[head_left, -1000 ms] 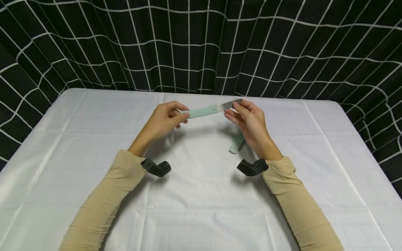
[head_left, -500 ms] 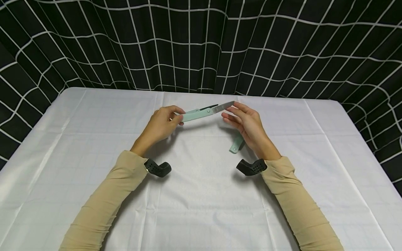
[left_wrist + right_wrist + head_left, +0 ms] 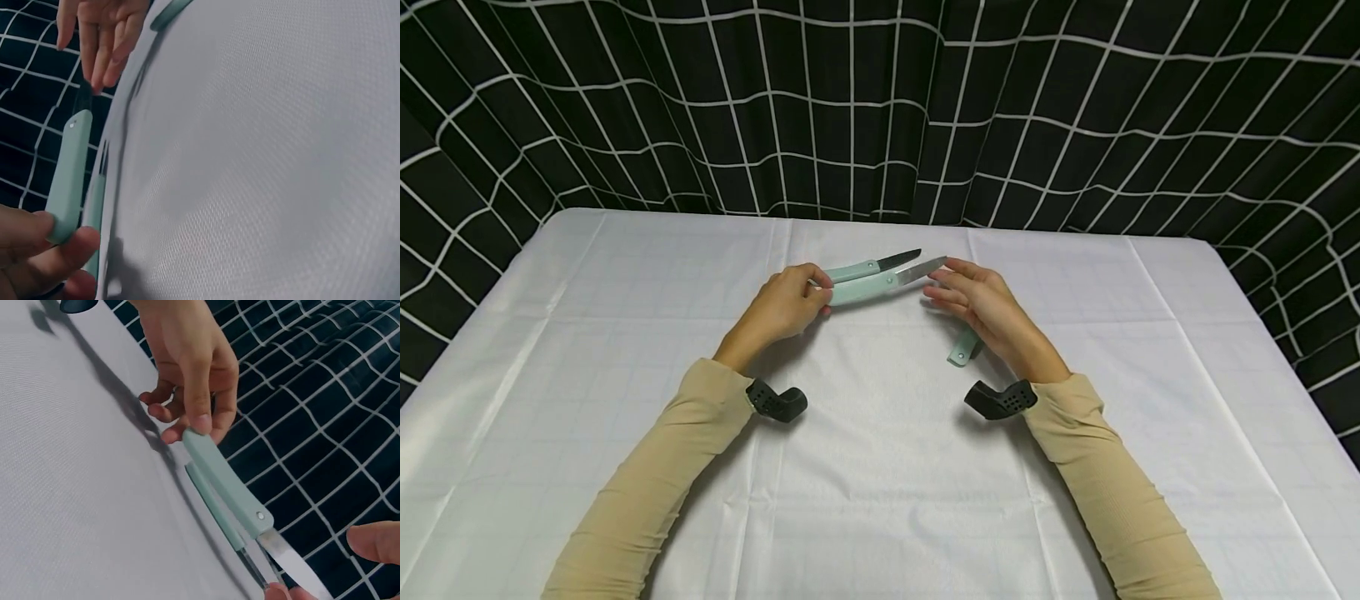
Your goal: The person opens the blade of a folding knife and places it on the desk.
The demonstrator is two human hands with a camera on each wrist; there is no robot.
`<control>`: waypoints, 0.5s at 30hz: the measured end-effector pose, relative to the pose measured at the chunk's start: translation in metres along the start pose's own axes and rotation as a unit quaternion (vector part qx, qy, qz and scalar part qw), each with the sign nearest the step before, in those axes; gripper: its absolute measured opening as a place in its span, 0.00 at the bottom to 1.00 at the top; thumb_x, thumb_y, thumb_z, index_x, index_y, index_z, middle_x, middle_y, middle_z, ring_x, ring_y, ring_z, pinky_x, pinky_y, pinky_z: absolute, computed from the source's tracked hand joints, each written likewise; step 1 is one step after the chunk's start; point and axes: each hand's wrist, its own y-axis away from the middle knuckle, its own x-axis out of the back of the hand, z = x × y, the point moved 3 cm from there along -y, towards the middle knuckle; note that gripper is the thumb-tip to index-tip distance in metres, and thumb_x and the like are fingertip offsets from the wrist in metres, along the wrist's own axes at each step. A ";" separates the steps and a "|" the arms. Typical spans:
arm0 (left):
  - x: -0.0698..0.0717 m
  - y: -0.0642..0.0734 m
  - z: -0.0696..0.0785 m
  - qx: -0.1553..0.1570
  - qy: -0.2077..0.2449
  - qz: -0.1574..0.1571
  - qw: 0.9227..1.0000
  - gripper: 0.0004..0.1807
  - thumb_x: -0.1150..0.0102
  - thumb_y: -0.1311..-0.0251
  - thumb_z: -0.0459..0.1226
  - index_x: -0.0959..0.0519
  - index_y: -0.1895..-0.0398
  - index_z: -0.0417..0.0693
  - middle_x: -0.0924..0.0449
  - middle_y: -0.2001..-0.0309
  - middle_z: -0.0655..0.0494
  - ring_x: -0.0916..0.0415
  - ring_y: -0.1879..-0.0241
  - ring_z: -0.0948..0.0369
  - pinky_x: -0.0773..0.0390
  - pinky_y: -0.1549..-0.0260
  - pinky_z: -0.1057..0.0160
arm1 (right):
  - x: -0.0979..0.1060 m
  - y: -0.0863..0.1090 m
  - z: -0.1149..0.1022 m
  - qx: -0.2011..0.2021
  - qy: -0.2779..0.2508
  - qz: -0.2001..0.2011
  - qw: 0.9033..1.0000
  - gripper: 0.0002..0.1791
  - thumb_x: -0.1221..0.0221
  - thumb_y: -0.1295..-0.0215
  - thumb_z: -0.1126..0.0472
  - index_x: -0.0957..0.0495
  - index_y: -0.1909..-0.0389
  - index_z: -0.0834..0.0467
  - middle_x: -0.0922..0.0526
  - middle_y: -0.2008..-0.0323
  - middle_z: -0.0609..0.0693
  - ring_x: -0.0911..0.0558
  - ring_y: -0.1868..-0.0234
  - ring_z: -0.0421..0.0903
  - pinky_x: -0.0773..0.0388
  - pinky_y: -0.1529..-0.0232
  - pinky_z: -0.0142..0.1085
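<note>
A folding knife [image 3: 865, 287] with a pale green handle and its blade out is held above the cloth. My left hand [image 3: 782, 304] pinches the handle's end between thumb and fingers, clearly so in the left wrist view. By the blade's tip is my right hand [image 3: 981, 300]; in the right wrist view its thumb [image 3: 378, 542] stands off from the blade [image 3: 294, 562] while the fingertips lie beside or under it. Just behind, a second green-handled knife [image 3: 853, 271] with a dark-looking blade lies on the cloth. Partly hidden under my right hand is another green-handled piece [image 3: 962, 346].
White cloth [image 3: 880, 467] with fold creases covers the table. Behind its far edge hangs a black curtain [image 3: 880, 108] with a white grid. A black wrist mount [image 3: 778, 402] juts from the left sleeve, another black mount [image 3: 1000, 400] from the right.
Both hands have lowered the knife toward the cloth and nearer me. My right thumb has come off the blade it pinched. The second knife behind has come into view.
</note>
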 end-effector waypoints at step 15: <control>-0.004 0.001 -0.002 0.002 -0.044 -0.015 0.999 0.14 0.49 0.30 0.39 0.21 0.48 0.43 0.14 0.65 0.51 0.26 0.63 0.57 0.33 0.62 0.63 | -0.003 -0.002 0.010 -0.024 0.034 -0.032 0.999 0.39 0.55 0.23 0.59 0.65 0.23 0.69 0.47 0.24 0.64 0.18 0.53 0.32 0.23 0.48 0.24</control>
